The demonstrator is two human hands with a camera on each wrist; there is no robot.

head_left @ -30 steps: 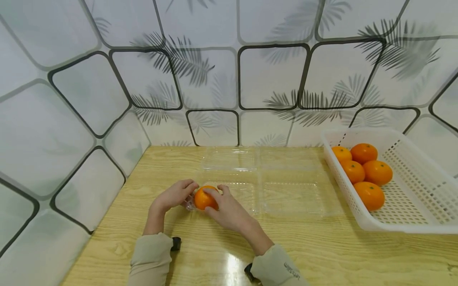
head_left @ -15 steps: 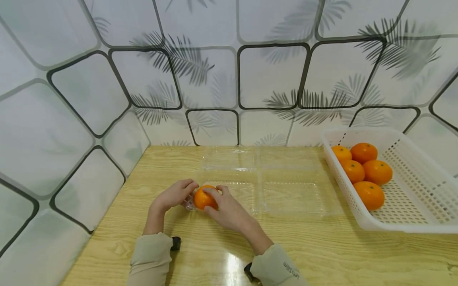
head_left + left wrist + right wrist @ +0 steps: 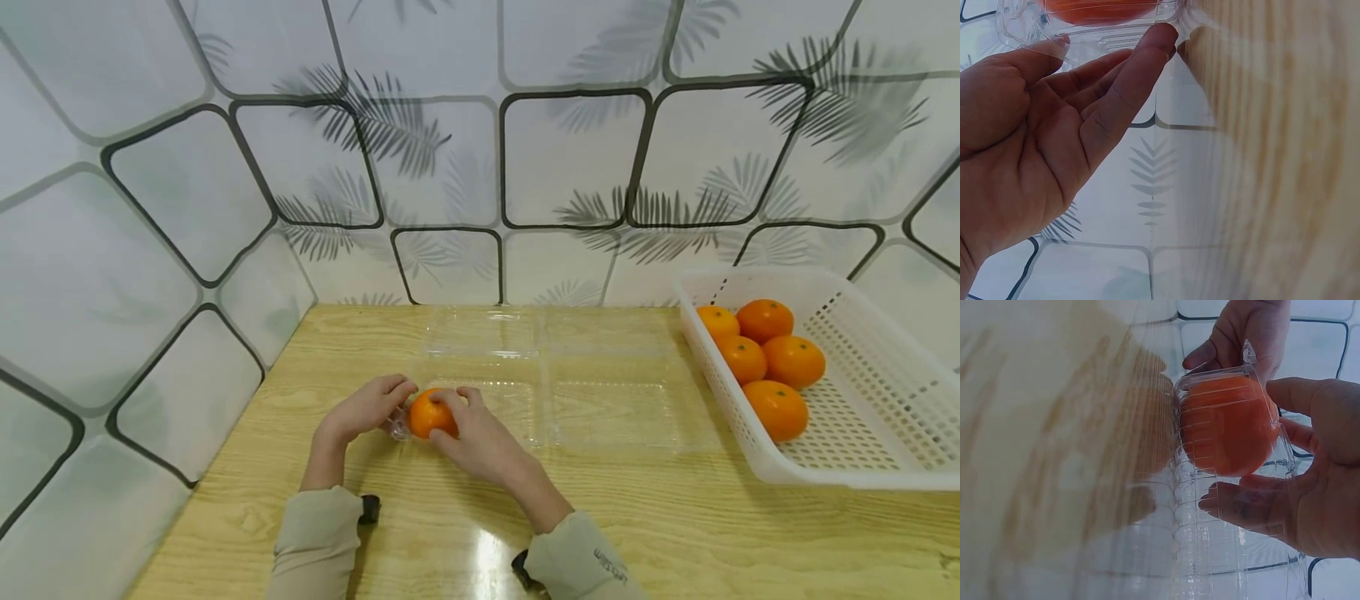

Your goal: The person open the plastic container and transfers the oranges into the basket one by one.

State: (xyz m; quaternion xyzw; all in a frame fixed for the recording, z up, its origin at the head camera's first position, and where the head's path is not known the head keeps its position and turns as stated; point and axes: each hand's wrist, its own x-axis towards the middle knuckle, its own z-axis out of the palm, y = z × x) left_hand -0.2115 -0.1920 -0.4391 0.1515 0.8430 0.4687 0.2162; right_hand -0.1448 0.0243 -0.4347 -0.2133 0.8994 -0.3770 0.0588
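An orange [image 3: 426,418] sits at the left end of a clear plastic clamshell box [image 3: 517,408] on the wooden table. My right hand [image 3: 482,437] holds this orange, thumb on the near side and fingers over the top and far side. In the right wrist view, the orange [image 3: 1225,428] shows through the ribbed plastic wall, with my right hand [image 3: 1329,456] reaching over the box rim. My left hand [image 3: 367,408] rests against the box's left end, its fingers stretched out. In the left wrist view, those fingertips [image 3: 1159,39] touch the clear plastic below the orange [image 3: 1100,9].
A second clear box [image 3: 611,408] lies open just right of the first, lids toward the wall. A white perforated basket [image 3: 862,475] with several oranges [image 3: 776,410] stands at the right. Patterned wall covering [image 3: 570,158] borders the table [image 3: 420,533] behind and at left.
My right fingers have shifted slightly over the orange. Both hands otherwise stay in place at the box's left end.
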